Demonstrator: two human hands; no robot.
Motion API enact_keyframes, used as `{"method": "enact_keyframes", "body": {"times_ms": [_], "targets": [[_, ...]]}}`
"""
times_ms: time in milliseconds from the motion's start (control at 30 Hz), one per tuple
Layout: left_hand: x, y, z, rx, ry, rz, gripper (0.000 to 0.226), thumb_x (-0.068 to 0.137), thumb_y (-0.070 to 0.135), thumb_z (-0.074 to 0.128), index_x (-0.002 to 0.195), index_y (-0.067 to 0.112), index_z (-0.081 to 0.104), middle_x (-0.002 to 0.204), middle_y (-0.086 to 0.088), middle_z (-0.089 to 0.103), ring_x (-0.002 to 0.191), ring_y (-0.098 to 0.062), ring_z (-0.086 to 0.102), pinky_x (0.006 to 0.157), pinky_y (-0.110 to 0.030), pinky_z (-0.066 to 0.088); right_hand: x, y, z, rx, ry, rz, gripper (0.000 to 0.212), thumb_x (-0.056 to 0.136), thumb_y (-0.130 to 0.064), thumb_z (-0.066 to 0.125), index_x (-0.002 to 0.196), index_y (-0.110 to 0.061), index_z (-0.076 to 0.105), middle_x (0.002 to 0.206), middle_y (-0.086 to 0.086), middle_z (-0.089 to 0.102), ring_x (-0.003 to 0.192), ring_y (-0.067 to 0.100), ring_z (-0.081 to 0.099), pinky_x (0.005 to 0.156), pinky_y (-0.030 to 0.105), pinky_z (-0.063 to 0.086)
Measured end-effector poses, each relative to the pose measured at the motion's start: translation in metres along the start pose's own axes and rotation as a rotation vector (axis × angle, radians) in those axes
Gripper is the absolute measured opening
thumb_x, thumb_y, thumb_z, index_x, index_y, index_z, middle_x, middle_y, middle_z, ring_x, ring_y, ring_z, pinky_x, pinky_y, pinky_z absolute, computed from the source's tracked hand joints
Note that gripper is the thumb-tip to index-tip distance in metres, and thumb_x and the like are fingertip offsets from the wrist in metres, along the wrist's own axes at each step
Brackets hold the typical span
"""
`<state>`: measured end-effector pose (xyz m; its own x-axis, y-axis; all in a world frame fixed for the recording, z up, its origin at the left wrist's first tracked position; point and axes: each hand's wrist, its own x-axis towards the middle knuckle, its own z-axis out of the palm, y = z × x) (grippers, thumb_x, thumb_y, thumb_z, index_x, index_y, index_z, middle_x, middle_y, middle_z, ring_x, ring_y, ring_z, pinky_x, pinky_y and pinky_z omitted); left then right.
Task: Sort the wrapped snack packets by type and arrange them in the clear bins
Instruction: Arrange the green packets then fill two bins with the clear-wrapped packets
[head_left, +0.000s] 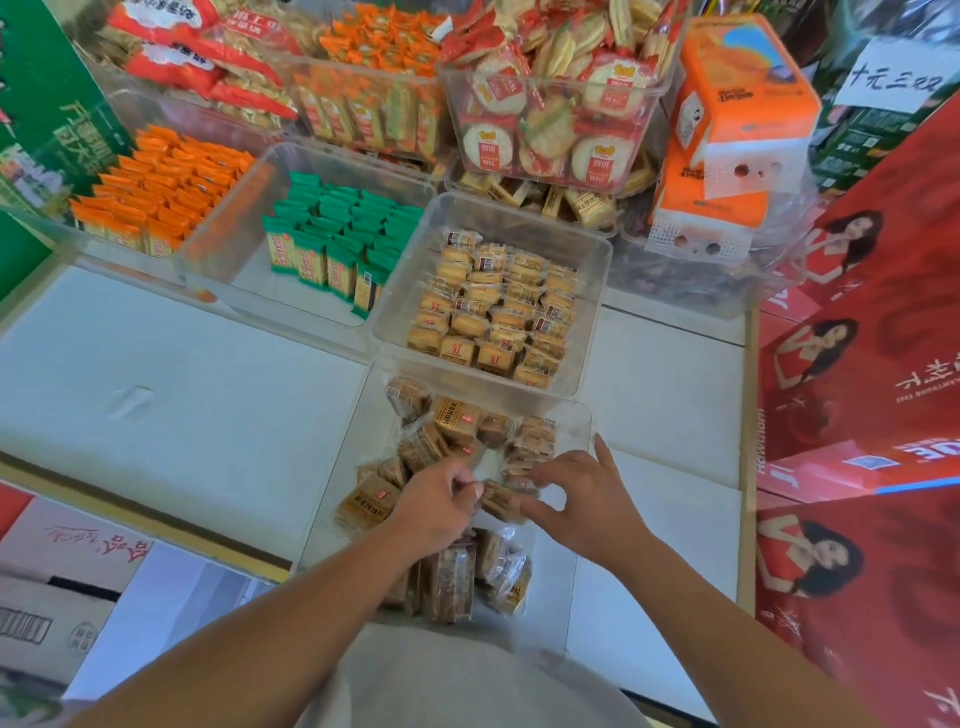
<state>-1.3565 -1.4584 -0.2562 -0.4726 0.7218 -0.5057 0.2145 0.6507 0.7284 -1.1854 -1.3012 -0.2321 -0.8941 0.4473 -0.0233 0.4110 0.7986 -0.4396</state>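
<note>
So both hands are down in the nearest clear bin (586, 415), a see-through plastic tub with rounded corners, sitting on a white panelled surface (182, 364). The left hand (436, 501) has its fingers curled in tight, pinching one end of a brown packet (500, 500). The right hand (576, 496) pinches the other end with thumb and front fingers, while one finger sticks straight up and away. The packet is a small squarish block in crinkly clear wrap, held just above the bin floor.

Around it, the loose brown packets (457, 418) lie every which way in the same bin, some flat, some on edge. They have tan printed labels and shiny film.

Touching the far side of that bin is a second clear bin (597, 249), where the golden biscuit packets (493, 306) are packed in pretty neat rows, little pillowy squares. To its left is another tub with green-topped packets (337, 244) standing upright, tall and slim. Left again is a tub of orange-topped packets (156, 192), the same shape.

Behind those, a raised tub holds round rice cracker packets (545, 130), flat pale discs with red labels, heaped over the rim. An orange tissue pack (737, 104) in soft plastic sits beside it. Glossy red cartons (857, 364) line the right edge, and a plain cardboard box (52, 597) is at the bottom left.
</note>
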Motion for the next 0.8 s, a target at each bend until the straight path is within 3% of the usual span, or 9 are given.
{"method": "enact_keyframes", "body": {"times_ms": [133, 233, 267, 367, 433, 500, 567, 700, 800], "targets": [[-0.006, 0.007, 0.004, -0.102, 0.058, -0.071, 0.013, 0.101, 0.035, 0.062, 0.090, 0.027, 0.060, 0.087, 0.006, 0.075, 0.084, -0.009, 0.072, 0.079, -0.036, 0.061, -0.008, 0.001, 0.001, 0.060, -0.152, -0.015, 0.059, 0.077, -0.063, 0.076, 0.126, -0.032, 0.067, 0.117, -0.013, 0.072, 0.110, 0.013, 0.062, 0.109, 0.037, 0.036], [-0.012, 0.004, 0.003, -0.017, -0.009, 0.000, 0.005, 0.098, 0.033, 0.065, 0.101, 0.030, 0.062, 0.101, 0.011, 0.070, 0.098, -0.005, 0.066, 0.094, -0.037, 0.057, -0.008, 0.001, 0.007, -0.079, -0.054, -0.077, 0.036, 0.082, -0.035, 0.079, 0.115, -0.025, 0.070, 0.100, -0.005, 0.073, 0.093, 0.024, 0.065, 0.086, 0.042, 0.052], [-0.015, 0.005, 0.001, 0.046, -0.041, 0.023, 0.017, 0.096, 0.034, 0.067, 0.112, 0.030, 0.062, 0.109, 0.011, 0.068, 0.103, -0.005, 0.064, 0.097, -0.036, 0.055, -0.006, -0.001, 0.008, -0.139, -0.025, -0.080, 0.035, 0.080, -0.028, 0.081, 0.113, -0.023, 0.070, 0.097, -0.002, 0.071, 0.090, 0.027, 0.065, 0.083, 0.043, 0.053], [-0.028, 0.002, -0.006, 0.305, -0.080, 0.107, 0.064, 0.091, 0.045, 0.069, 0.148, 0.031, 0.045, 0.129, 0.012, 0.063, 0.115, -0.008, 0.060, 0.102, -0.033, 0.051, 0.000, -0.007, 0.010, -0.328, -0.076, -0.061, 0.055, 0.062, -0.014, 0.088, 0.112, -0.025, 0.069, 0.096, 0.004, 0.061, 0.093, 0.030, 0.056, 0.083, 0.057, 0.055], [-0.037, -0.002, -0.010, 0.417, -0.097, 0.169, 0.064, 0.089, 0.050, 0.068, 0.146, 0.032, 0.047, 0.132, 0.012, 0.062, 0.120, -0.011, 0.058, 0.103, -0.034, 0.050, 0.004, -0.011, 0.008, -0.458, -0.202, -0.046, 0.065, 0.055, -0.009, 0.087, 0.115, -0.026, 0.069, 0.101, 0.007, 0.059, 0.098, 0.031, 0.055, 0.091, 0.069, 0.048], [-0.041, -0.001, -0.013, 0.586, -0.154, 0.257, 0.056, 0.087, 0.055, 0.066, 0.136, 0.030, 0.057, 0.126, 0.009, 0.062, 0.118, -0.014, 0.057, 0.099, -0.035, 0.050, 0.010, -0.017, 0.008, -0.496, -0.309, 0.005, 0.058, 0.076, -0.014, 0.077, 0.129, -0.029, 0.061, 0.118, 0.006, 0.061, 0.113, 0.031, 0.054, 0.105, 0.067, 0.034], [-0.038, 0.009, -0.011, 0.785, -0.201, 0.333, 0.054, 0.086, 0.058, 0.064, 0.131, 0.028, 0.059, 0.121, 0.006, 0.062, 0.116, -0.016, 0.056, 0.098, -0.038, 0.049, 0.016, -0.020, 0.011, -0.475, -0.311, 0.107, 0.042, 0.091, -0.026, 0.064, 0.132, -0.030, 0.055, 0.124, -0.001, 0.063, 0.119, 0.026, 0.053, 0.110, 0.055, 0.032], [-0.024, 0.038, 0.000, 0.905, -0.362, 0.390, 0.065, 0.088, 0.037, 0.065, 0.149, 0.035, 0.044, 0.137, 0.003, 0.057, 0.124, -0.022, 0.052, 0.106, -0.043, 0.046, 0.020, -0.023, 0.009, -0.448, -0.222, 0.193, 0.024, 0.096, -0.045, 0.057, 0.113, -0.027, 0.058, 0.102, -0.003, 0.070, 0.105, 0.023, 0.060, 0.100, 0.038, 0.036], [-0.013, 0.052, 0.002, 1.001, -0.594, 0.333, 0.071, 0.089, 0.024, 0.063, 0.153, 0.044, 0.039, 0.151, 0.003, 0.051, 0.135, -0.020, 0.044, 0.119, -0.045, 0.024, 0.018, -0.022, 0.001, -0.396, -0.217, 0.190, 0.020, 0.098, -0.045, 0.055, 0.104, -0.030, 0.066, 0.097, 0.001, 0.068, 0.099, 0.024, 0.061, 0.090, 0.033, 0.036]]}}
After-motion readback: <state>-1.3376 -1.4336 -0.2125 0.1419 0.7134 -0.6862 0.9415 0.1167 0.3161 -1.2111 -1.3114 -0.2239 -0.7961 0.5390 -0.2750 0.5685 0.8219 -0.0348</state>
